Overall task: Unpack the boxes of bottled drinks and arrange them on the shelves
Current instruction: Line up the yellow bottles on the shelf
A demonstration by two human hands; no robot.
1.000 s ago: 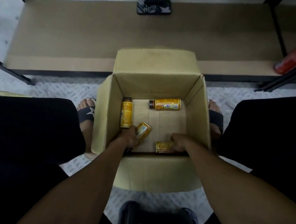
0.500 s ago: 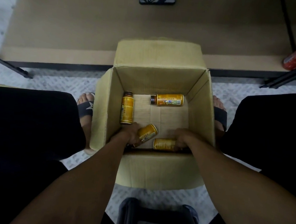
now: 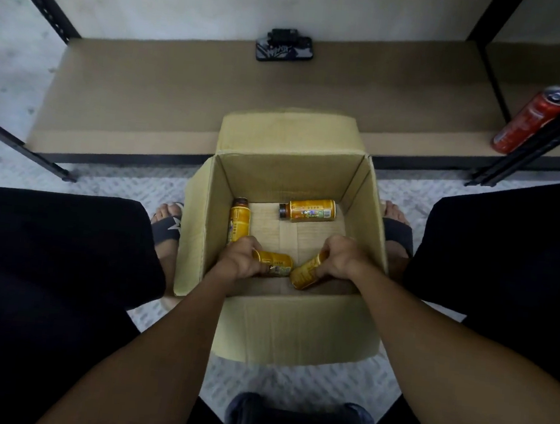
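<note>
**A:** Now, both arms are down inside the open cardboard box (image 3: 281,328), which sits on the patterned floor between the person's sandalled feet, just in front of the lowest shelf board (image 3: 180,99).

**B:** And both hands are busy! The left hand (image 3: 240,259) has its fingers curled round a yellow bottle (image 3: 275,263) lying on its side by the box's near edge, towards the near left corner.

**A:** The right hand (image 3: 342,255) grips a second yellow bottle (image 3: 307,272) from above, tilted, with its base pointing at the near edge (the two bottles almost meet end to end; whether they touch, I cannot tell).

**B:** Two more on the box floor. The third bottle (image 3: 238,223) lies along the left wall, dark cap towards the far edge. The fourth bottle (image 3: 309,210) lies crosswise by the far edge, nearer the far right corner, cap pointing left.

**A:** No fingers are on the fourth one.

**B:** Up on the shelf board, a red can (image 3: 530,121) stands at the right end beside the black frame bars, and a small black device (image 3: 284,50) lies at the back edge, about midway.
</note>
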